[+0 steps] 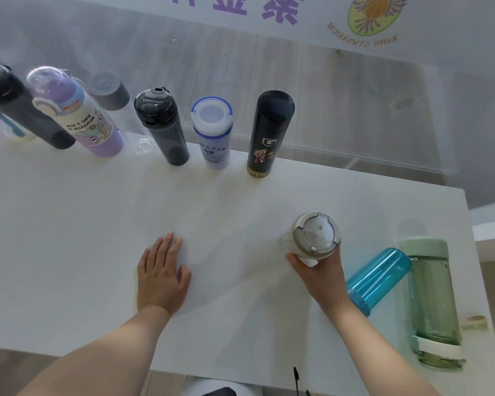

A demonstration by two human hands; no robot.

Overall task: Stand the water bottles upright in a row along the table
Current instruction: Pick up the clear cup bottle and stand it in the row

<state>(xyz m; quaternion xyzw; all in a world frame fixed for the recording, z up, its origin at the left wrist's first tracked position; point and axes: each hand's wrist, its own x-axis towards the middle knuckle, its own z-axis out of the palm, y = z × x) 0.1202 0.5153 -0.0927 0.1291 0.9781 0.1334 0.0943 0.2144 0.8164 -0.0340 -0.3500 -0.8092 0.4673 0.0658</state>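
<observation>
Right hand point(323, 274) is gripping the grey-lidded clear bottle point(316, 235), axis vertical, lid facing camera, near the table's point(97, 210) right end. It is standing well short of the far-edge row; slot beside black flask point(270, 132) is lying ahead-left. Left hand point(162, 274) is resting flat, fingers spread.

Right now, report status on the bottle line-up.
Left hand flat on table, empty. Right hand gripping grey-lidded bottle, upright. Blue bottle and green bottle lying down at right. Path to row clear.
</observation>
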